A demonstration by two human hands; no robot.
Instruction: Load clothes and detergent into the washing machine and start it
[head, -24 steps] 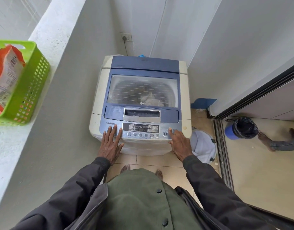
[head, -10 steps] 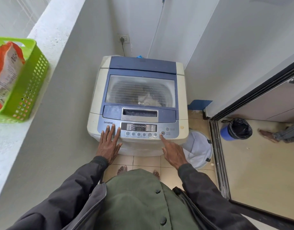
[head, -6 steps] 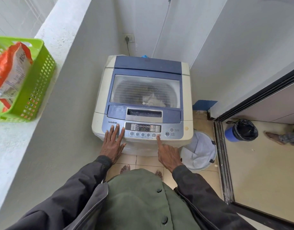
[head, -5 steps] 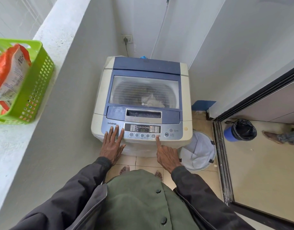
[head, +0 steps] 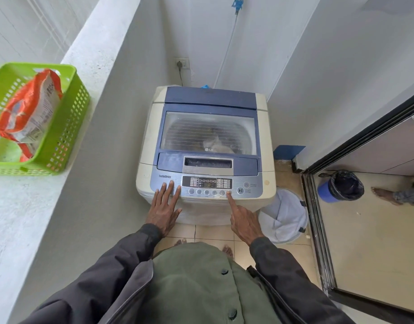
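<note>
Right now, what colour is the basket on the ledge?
Bright green basket, seen clearly in the head view.

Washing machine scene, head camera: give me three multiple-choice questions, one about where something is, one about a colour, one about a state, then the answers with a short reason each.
1. Where is the green basket?
A. On the ledge left of the washing machine
B. On the machine's lid
C. On the floor by the doorway

2. What colour is the bucket beyond the door frame?
A. Red
B. Blue
C. Yellow

3. What state is the machine's lid in?
A. Raised
B. Removed
C. Closed

Answers:
1 A, the basket sits on the pale ledge.
2 B, its blue wall shows under a black liner.
3 C, the lid lies flat, with laundry visible through its window, while the left hand rests on the panel and the right hand points at a button.
</note>
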